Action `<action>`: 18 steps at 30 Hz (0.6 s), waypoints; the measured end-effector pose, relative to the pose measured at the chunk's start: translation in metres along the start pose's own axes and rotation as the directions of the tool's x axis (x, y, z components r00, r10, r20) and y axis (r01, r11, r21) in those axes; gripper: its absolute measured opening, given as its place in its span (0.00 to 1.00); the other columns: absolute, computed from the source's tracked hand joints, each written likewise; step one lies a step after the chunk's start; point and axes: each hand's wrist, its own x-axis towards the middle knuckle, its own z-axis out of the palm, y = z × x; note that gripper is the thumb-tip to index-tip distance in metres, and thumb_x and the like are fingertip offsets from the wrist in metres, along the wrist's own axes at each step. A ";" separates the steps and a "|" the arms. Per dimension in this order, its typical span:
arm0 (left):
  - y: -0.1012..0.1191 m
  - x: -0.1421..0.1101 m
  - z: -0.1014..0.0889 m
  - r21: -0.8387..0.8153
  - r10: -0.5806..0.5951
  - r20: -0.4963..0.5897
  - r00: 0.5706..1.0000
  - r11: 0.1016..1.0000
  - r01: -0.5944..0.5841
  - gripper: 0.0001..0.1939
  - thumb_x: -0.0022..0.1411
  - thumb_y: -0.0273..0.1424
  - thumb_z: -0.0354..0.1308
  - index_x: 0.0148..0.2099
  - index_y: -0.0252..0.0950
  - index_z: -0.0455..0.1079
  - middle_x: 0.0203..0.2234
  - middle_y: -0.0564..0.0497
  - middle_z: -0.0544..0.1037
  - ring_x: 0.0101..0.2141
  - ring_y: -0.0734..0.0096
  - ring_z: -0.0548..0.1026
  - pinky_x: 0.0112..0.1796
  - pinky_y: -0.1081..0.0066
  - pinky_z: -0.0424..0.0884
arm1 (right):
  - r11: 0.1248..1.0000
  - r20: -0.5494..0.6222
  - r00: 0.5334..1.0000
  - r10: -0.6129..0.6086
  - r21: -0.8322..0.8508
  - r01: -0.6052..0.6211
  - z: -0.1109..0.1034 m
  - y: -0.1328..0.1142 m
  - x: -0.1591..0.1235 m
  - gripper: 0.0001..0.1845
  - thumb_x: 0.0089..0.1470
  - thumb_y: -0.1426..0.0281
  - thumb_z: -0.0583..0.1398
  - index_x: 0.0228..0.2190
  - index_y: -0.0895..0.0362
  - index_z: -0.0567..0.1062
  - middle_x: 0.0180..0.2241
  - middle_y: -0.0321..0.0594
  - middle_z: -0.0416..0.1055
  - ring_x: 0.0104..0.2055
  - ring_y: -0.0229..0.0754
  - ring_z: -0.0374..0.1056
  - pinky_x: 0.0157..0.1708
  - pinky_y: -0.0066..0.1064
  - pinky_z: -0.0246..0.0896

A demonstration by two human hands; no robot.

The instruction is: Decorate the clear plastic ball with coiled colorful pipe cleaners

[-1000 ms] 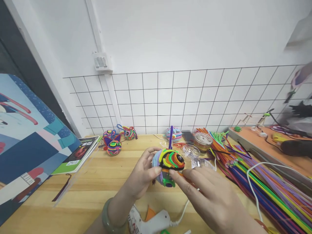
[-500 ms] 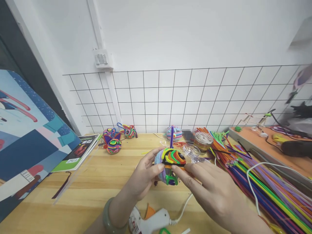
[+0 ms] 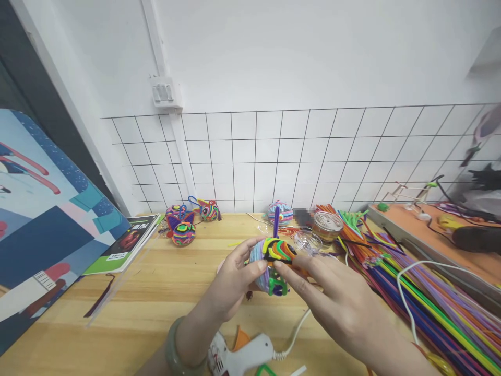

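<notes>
Above the middle of the table I hold a rounded ornament (image 3: 259,254) covered in coloured fuzzy pipe cleaners, with a purple stem (image 3: 276,222) sticking up from its top. My left hand (image 3: 235,277) is closed around its left side, thumb on the front. The fingers of my right hand (image 3: 332,297) press on the right end, covering part of the orange, yellow and black striped pattern. Green and purple loops hang at its underside. Below my hands lies a white hot glue gun (image 3: 250,356) with an orange piece beside it.
Finished-looking pipe-cleaner ornaments (image 3: 183,233) sit at the back left near a magazine (image 3: 129,243). Clear plastic domes (image 3: 308,242) and a round tub (image 3: 327,224) stand behind my right hand. Bundles of pipe cleaners (image 3: 422,292) and a white cord (image 3: 399,284) fill the right side.
My right fingers have shifted slightly up and left over the ornament's right end, covering the dark round spot there. My left hand keeps its hold.
</notes>
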 end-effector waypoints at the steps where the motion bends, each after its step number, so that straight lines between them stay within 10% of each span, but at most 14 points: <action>1: 0.000 0.000 0.000 0.011 -0.003 -0.004 1.000 1.000 0.003 0.22 0.55 0.29 0.64 0.52 0.39 0.70 0.50 0.44 0.73 0.42 0.64 0.74 0.38 0.68 0.73 | 1.000 0.013 1.000 0.003 -0.002 -0.003 0.001 0.000 0.000 0.18 0.66 0.77 0.45 0.49 0.65 0.70 0.37 0.54 0.74 0.31 0.45 0.69 0.25 0.35 0.64; 18: 0.007 -0.002 0.006 0.011 -0.058 -0.024 0.998 0.998 0.058 0.22 0.58 0.38 0.60 0.52 0.36 0.67 0.46 0.42 0.74 0.37 0.65 0.73 0.32 0.67 0.72 | 0.999 0.052 0.999 0.007 -0.033 -0.005 0.003 0.002 0.004 0.20 0.66 0.76 0.42 0.47 0.63 0.72 0.36 0.54 0.74 0.31 0.45 0.71 0.24 0.35 0.65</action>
